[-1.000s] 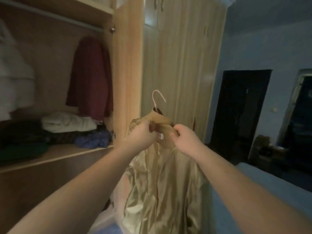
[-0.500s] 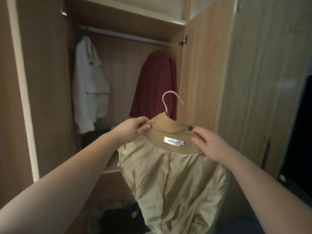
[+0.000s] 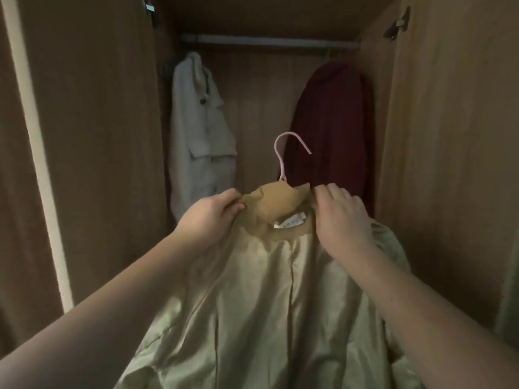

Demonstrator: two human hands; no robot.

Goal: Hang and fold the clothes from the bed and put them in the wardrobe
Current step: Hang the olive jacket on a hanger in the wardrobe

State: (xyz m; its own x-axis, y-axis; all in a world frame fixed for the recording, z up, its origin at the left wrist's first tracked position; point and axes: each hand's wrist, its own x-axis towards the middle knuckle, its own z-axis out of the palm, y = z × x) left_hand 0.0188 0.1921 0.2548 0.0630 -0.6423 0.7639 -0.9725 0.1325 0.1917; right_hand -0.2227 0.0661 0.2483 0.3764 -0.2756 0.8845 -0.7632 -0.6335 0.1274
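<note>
I hold a tan coat [image 3: 264, 299] with a shiny pale lining facing me, on a pink hanger [image 3: 282, 155] whose hook sticks up above the collar. My left hand [image 3: 209, 217] pinches the collar's left side. My right hand [image 3: 341, 217] grips the collar's right side and shoulder. The coat is held up in front of the open wardrobe, below its metal rail [image 3: 269, 42]. The hook is well under the rail, not touching it.
A white jacket [image 3: 199, 138] hangs at the rail's left end and a dark red garment [image 3: 328, 124] at its right, with a gap between them. Wooden wardrobe doors [image 3: 92, 130] stand open on both sides.
I have stepped closer and turned square to the wardrobe opening. The coat has moved forward toward the gap between the hanging clothes. Both hands have shifted along the collar, which now folds over the label.
</note>
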